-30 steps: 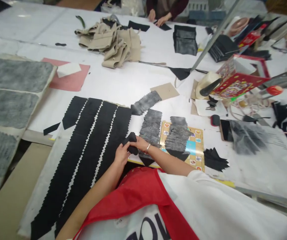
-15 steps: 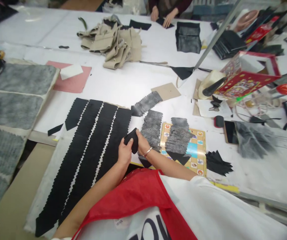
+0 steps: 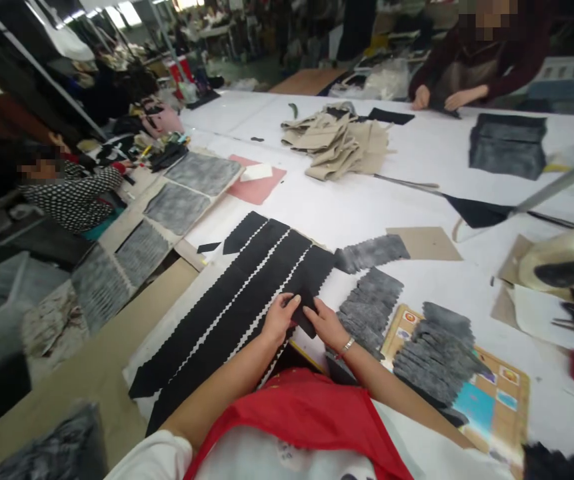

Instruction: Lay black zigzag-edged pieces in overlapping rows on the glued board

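In front of my red apron, a small black fabric piece is held up between both hands. My left hand pinches its left edge, thumb on top. On its right edge, my right hand is closed with the thumb pressed on the cloth. Beneath and left of the hands lie long black fabric strips with zigzag edges, side by side on a white backing. To the right are a grey pile of zigzag-edged pieces and another grey pile, the latter on a printed board.
Beige fabric is heaped at the back of the white table. Grey panels lie on the left. A slanted metal pole stands at the right. One co-worker's hands handle dark cloth across the table; another person sits left.
My view has swung up and to the left, bringing the left-hand person and the room behind into sight. Both hands still hold the black piece, now turned at a different angle.
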{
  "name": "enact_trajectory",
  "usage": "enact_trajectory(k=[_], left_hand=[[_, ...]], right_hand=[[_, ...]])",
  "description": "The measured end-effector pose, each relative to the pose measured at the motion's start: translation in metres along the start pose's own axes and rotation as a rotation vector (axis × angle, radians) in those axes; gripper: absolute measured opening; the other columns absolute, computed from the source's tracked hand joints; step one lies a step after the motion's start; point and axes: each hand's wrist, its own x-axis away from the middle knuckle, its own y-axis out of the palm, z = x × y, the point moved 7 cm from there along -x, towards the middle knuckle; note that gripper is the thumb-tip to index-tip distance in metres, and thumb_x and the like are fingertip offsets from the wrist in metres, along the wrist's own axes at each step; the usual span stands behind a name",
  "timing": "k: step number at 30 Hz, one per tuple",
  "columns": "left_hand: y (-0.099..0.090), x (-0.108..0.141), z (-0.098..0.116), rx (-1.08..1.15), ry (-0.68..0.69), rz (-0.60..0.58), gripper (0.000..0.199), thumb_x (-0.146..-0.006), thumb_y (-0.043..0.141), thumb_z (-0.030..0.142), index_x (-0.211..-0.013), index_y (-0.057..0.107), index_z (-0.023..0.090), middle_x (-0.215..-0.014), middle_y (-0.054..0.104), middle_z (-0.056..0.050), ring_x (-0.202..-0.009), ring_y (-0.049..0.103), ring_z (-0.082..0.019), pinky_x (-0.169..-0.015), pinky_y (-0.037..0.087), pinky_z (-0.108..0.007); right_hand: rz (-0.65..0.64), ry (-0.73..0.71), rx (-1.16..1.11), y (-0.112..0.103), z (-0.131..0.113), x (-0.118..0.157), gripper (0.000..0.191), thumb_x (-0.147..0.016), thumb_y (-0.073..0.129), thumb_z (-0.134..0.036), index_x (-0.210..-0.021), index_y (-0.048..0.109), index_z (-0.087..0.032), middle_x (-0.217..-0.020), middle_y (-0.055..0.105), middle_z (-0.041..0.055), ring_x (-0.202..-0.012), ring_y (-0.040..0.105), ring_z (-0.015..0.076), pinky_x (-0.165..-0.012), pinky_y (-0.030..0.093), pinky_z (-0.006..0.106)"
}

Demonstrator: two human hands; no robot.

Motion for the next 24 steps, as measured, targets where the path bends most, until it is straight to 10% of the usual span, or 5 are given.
enact_trajectory(k=[5, 10, 17, 24], left_hand=[[-0.021, 0.001, 0.012, 0.003, 0.108, 0.096, 0.042, -0.073, 0.060, 0.057, -0.083, 0.058, 0.017, -0.067, 0.056, 0.000, -0.054, 0.051, -0.009, -0.044, 0.038, -0.018], [-0.038, 0.004, 0.011, 0.201, -0.044, -0.134, 0.041, -0.064, 0.075, 0.043, -0.089, 0.058, 0.017, -0.073, 0.059, 0.000, -0.058, 0.056, -0.009, -0.049, 0.047, -0.020], [-0.057, 0.004, 0.016, 0.324, -0.041, -0.145, 0.033, -0.067, 0.074, 0.034, -0.090, 0.061, 0.015, -0.083, 0.066, -0.005, -0.071, 0.063, -0.015, -0.067, 0.054, -0.031], [-0.050, 0.007, 0.027, 0.249, 0.076, 0.032, 0.032, -0.064, 0.076, 0.028, -0.090, 0.063, 0.014, -0.091, 0.067, -0.006, -0.080, 0.063, -0.017, -0.070, 0.054, -0.031]], right_hand=[[-0.005, -0.039, 0.104, 0.019, -0.024, -0.015, 0.021, -0.088, 0.037, -0.038, -0.086, 0.049, -0.021, -0.078, 0.060, 0.0029, -0.073, 0.057, 0.0167, -0.068, 0.042, 0.028], [-0.100, -0.087, 0.131, 0.027, -0.040, -0.028, 0.021, -0.086, 0.043, -0.039, -0.082, 0.051, -0.020, -0.072, 0.057, -0.0007, -0.068, 0.054, 0.0143, -0.066, 0.041, 0.026], [-0.380, -0.142, 0.050, 0.032, -0.051, -0.036, 0.024, -0.087, 0.044, -0.039, -0.079, 0.054, -0.019, -0.066, 0.054, -0.0032, -0.061, 0.050, 0.0113, -0.059, 0.040, 0.023], [-0.156, -0.295, 0.539, 0.020, -0.067, -0.032, 0.016, -0.087, 0.047, -0.029, -0.091, 0.057, -0.017, -0.094, 0.060, 0.0094, -0.085, 0.054, 0.0177, -0.074, 0.040, 0.028]])
